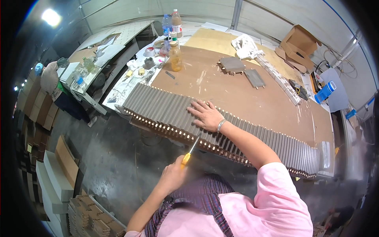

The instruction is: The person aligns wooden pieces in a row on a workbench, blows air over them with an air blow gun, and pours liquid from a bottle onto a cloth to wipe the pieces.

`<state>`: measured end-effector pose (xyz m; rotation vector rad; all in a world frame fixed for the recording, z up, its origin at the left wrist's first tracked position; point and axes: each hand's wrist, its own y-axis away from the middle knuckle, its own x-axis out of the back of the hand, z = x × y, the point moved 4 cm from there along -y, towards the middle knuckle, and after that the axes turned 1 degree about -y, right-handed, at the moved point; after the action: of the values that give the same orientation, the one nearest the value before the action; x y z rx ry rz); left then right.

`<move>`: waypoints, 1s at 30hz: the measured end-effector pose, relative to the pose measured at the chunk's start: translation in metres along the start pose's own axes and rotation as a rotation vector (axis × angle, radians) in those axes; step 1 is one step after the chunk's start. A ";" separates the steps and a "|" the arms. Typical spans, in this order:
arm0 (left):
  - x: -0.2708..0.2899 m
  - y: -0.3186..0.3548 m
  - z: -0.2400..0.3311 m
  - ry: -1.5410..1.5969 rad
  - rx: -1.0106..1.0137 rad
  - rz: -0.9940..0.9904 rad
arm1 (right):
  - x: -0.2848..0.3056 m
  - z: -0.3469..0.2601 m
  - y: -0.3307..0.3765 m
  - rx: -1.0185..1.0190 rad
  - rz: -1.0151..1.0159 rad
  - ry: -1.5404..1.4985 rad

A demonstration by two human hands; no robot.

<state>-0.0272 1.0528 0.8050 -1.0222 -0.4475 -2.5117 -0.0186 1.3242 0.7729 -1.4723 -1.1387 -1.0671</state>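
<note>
here, left hand (172,176) fisted on a screwdriver (190,151), right hand (205,114) spread flat on grey slats (166,110), amber bottle (175,56) beyond

Scene is lit evenly and fairly brightly from overhead. One ceiling lamp (51,17) at upper left is blown out to a white blob with a soft halo. The brown worktable (244,98) is well exposed, with mild sheen and pale scuffs showing; only short, soft shadows are cast under the row of grey slats (166,108). The concrete floor (114,158) is rendered darker, with a dull reflection. Heavy fisheye distortion is seen: straight table edges are bent, and corners are vignetted to black. Slight softness and colour fringing are noted toward the rim; the centre is sharp, without motion blur.
</note>
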 end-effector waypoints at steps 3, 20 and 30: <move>0.004 -0.004 0.001 -0.001 0.034 0.010 | 0.003 0.001 0.003 -0.017 0.000 0.009; 0.003 0.004 -0.005 0.003 0.073 -0.003 | 0.001 0.002 0.002 -0.001 0.004 -0.019; 0.006 0.012 0.003 0.012 0.068 0.027 | 0.002 -0.001 0.001 -0.017 -0.005 0.018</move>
<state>-0.0238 1.0419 0.8133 -0.9802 -0.5084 -2.4604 -0.0177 1.3232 0.7749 -1.4713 -1.1238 -1.0942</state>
